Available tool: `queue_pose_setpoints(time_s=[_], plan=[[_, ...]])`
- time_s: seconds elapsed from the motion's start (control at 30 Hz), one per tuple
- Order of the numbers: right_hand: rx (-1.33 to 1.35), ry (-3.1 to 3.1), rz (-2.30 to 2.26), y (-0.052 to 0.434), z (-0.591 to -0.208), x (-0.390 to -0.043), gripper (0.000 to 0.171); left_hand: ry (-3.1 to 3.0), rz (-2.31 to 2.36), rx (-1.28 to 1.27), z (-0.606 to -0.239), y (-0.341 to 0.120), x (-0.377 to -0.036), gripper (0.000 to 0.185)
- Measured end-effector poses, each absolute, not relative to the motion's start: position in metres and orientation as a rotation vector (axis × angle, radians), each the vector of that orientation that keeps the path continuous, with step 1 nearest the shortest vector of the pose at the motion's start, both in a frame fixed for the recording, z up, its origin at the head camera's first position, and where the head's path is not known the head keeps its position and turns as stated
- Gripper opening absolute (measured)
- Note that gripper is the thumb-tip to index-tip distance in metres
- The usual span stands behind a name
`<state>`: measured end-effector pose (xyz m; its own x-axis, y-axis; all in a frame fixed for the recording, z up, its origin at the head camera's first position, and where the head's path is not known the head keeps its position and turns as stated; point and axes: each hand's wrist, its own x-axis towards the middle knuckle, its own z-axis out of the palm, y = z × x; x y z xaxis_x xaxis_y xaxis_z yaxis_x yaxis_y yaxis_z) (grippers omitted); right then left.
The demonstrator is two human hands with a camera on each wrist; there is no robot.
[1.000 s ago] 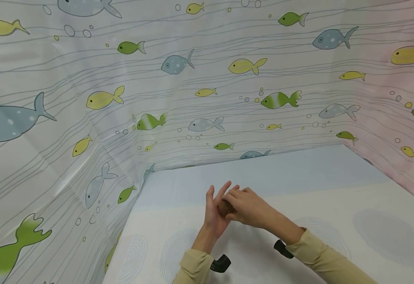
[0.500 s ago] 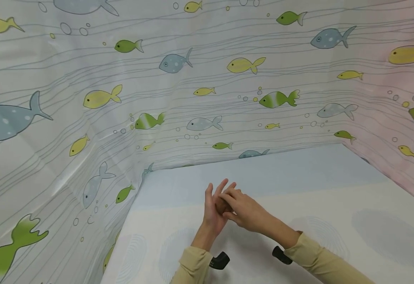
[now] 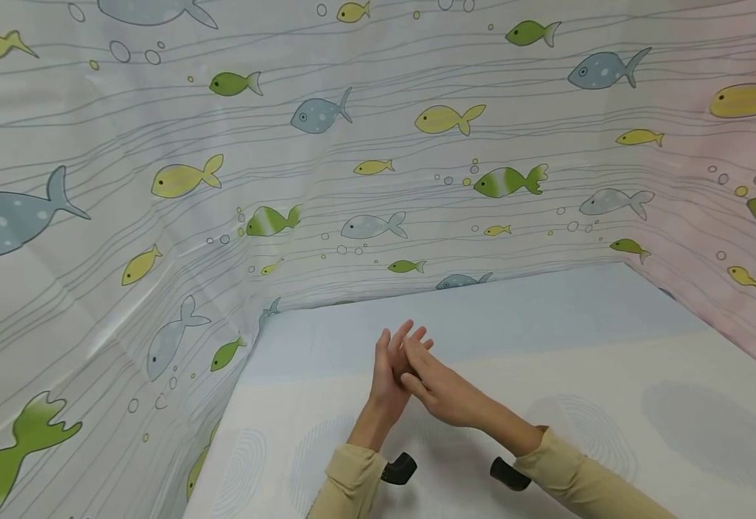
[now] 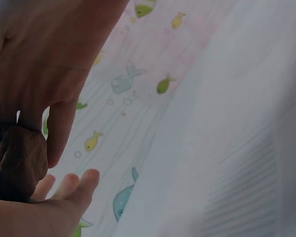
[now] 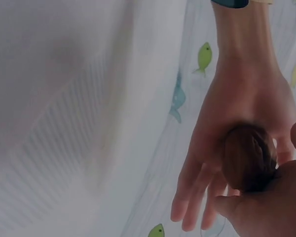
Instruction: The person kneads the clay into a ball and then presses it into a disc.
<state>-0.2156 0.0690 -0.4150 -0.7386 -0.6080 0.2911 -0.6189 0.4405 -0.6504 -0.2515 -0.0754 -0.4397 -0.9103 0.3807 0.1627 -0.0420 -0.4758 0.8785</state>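
Your left hand point(image 3: 387, 382) stands upright above the near middle of the table point(image 3: 611, 375), fingers straight and spread, palm turned right. Your right hand point(image 3: 439, 389) lies flat against it, fingers straight too, so neither hand curls round anything. Between the two palms sits a brown, wrinkled walnut point(image 5: 249, 157); the wrist views show it pressed against the left palm, the right hand bearing on it from the other side. From the head view the nut is hidden entirely. To roll it well, I judge you should keep both palms parallel and the pressure even, since the nut is hard, round and ridged and will likely squirt out toward the fingertips if one palm tilts open. Keep it over the fleshy centre of the palm rather than near the fingers point(image 4: 71, 185), where gaps open. Work low over the table, so a slip lands on the cloth and not against the fish-print curtain point(image 3: 352, 144) at the far side.
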Motion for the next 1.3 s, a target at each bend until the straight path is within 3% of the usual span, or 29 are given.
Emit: queue_pose_setpoints(time_s=[0.5,0.73,0.97,1.3], plan=[[1.030,-2.535,1.715,0.060,-0.416,-0.222,0.067,1.878,2.285,0.610,-0.432,-0.066,-0.245,0.073],[0.970,-2.381,1.877,0.066,-0.411,-0.241,0.045,1.853,2.251,0.697,-0.427,-0.056,-0.234,0.072],[0.725,-2.462,2.011,0.070,-0.405,-0.247,0.069,1.906,2.231,0.647,-0.420,-0.052,-0.218,0.076],[0.661,-2.452,1.949,0.078,-0.400,-0.257,0.065,1.957,2.195,0.672,-0.409,-0.047,-0.200,0.070]])
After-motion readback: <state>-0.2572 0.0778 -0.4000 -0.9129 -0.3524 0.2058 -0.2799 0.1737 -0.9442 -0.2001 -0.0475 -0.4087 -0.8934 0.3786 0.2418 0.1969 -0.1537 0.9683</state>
